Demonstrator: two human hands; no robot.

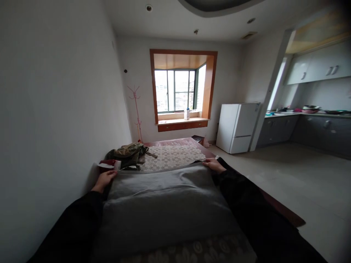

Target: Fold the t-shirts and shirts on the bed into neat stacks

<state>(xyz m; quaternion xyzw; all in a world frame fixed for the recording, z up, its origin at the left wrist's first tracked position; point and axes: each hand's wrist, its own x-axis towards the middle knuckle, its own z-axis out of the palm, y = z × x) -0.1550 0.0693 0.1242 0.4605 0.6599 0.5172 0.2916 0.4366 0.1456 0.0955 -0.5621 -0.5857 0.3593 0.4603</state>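
A dark grey piece of cloth (167,204) is stretched out between my two hands over the table, with a few soft creases across its upper part. My left hand (105,179) pinches its far left corner, close to the wall. At the far right corner, my right hand (214,165) grips the edge between thumb and fingers. Whether the cloth is a garment I cannot tell. Beneath it, the patterned lace tablecloth (175,155) shows beyond the far edge and again at the near edge.
On the reddish table (285,210), an olive-green backpack (127,155) lies at the far left. Beside it, near my left hand, is a red and white box (109,164). A pink coat stand (137,113), a window sill bottle (187,114) and a white fridge (237,126) stand farther back.
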